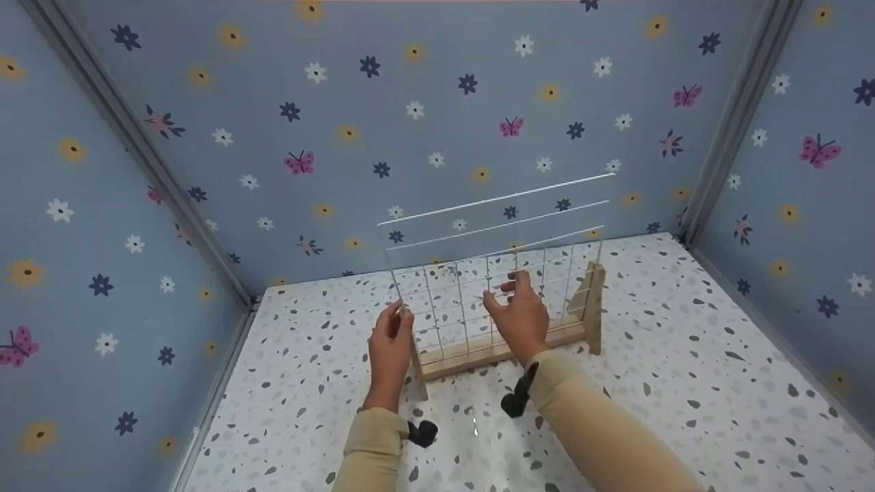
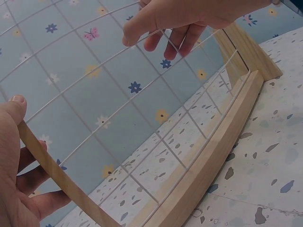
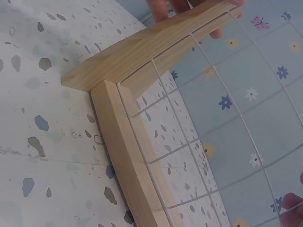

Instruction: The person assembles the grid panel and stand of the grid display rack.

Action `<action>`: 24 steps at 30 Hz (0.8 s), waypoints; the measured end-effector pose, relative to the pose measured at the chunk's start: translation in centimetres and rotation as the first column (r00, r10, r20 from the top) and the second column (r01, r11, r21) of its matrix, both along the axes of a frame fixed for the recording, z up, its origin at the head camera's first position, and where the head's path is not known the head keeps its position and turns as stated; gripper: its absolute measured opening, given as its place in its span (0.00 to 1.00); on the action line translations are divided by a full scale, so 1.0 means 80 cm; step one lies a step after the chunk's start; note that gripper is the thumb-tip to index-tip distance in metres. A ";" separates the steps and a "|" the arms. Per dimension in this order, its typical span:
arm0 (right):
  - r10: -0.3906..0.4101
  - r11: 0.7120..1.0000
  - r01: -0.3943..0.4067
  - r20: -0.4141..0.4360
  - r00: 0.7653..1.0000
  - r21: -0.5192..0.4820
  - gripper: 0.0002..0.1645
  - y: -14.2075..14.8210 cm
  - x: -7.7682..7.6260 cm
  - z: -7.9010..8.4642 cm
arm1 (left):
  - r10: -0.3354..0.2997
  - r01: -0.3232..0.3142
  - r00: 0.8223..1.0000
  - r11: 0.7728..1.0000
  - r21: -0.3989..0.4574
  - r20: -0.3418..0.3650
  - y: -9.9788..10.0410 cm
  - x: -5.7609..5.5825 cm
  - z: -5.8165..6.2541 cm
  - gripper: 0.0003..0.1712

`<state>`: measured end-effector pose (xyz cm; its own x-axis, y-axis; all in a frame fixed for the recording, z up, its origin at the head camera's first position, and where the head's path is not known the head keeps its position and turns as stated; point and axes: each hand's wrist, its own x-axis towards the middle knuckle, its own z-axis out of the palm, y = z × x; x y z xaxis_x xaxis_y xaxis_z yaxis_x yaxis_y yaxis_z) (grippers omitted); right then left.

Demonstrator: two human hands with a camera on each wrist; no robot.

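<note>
A white wire grid panel (image 1: 497, 199) leans upright in a light wooden stand, its lower edge along the wooden base bar (image 1: 472, 362). My left hand (image 1: 391, 348) pinches the top of the left wooden end piece (image 2: 52, 168), thumb on the near side and fingers behind. Over the middle of the grid is my right hand (image 1: 523, 318), thumb and fingers spread apart; its fingertips (image 3: 291, 201) come right up to the wires. At the far right stands the other wooden end piece (image 1: 596, 307), with no hand on it.
The stand sits on a white speckled tabletop (image 1: 314, 403). Blue walls with flowers and butterflies (image 1: 437, 89) enclose it at the back and both sides, with grey metal strips (image 1: 130, 143) at the corners. Black wrist mounts (image 1: 514, 403) stick out from both sleeves.
</note>
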<state>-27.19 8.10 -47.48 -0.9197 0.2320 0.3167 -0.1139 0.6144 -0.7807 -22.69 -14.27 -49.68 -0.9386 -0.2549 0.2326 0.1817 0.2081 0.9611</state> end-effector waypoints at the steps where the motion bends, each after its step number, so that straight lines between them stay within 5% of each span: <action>1: -0.002 1.000 0.002 0.000 1.000 0.003 0.29 0.000 0.000 0.000 | 0.001 -0.001 1.000 1.000 -0.002 0.001 0.000 0.000 0.000 0.26; 14: 0.004 0.999 -0.004 0.001 1.000 0.046 0.28 0.003 0.000 -0.003 | -0.015 0.015 1.000 1.000 0.006 0.014 0.000 -0.003 -0.002 0.27; 24: 0.151 0.989 -0.151 0.016 0.988 -0.003 0.34 0.027 -0.002 -0.005 | -0.027 0.026 1.000 0.999 0.019 0.011 -0.001 0.001 0.004 0.26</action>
<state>-27.32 10.26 -47.85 -0.9492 0.0910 0.3013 -0.1925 0.5895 -0.7845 -22.58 -14.37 -49.33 -0.9476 -0.2341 0.2172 0.1758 0.1855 0.9668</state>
